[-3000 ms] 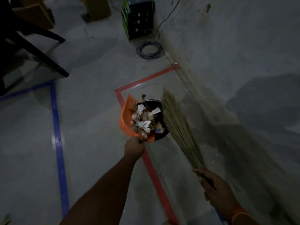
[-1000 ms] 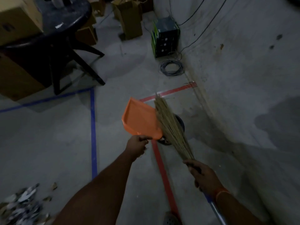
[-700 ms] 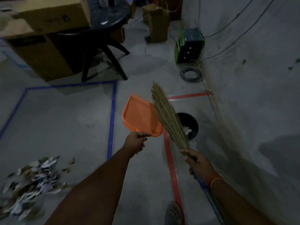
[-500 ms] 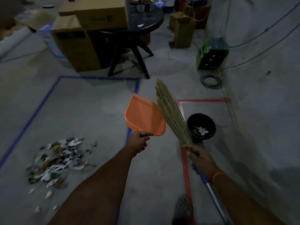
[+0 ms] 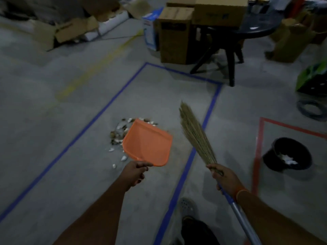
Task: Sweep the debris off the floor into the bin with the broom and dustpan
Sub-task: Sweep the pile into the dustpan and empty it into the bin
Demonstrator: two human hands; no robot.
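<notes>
My left hand (image 5: 135, 172) grips the handle of an empty orange dustpan (image 5: 147, 142), held in the air above a pile of paper and leaf debris (image 5: 118, 132) on the concrete floor; the pan hides part of the pile. My right hand (image 5: 223, 175) holds a straw broom (image 5: 195, 133) just below its bristles, which point up and away, clear of the floor. Its metal handle runs back past my wrist. A black bin (image 5: 287, 154) with white scraps inside stands on the floor to the right, inside a red tape square.
Blue tape (image 5: 208, 110) outlines the floor area around the debris. Cardboard boxes (image 5: 175, 34) and a black round table (image 5: 254, 27) stand beyond it. A green-black case (image 5: 313, 80) and a cable coil (image 5: 311, 108) lie at the right. My foot (image 5: 187, 207) is below.
The dustpan, full over the bin three seconds ago, is empty now. The view has swung left from the bin to the debris pile, with both hands carrying dustpan and broom along.
</notes>
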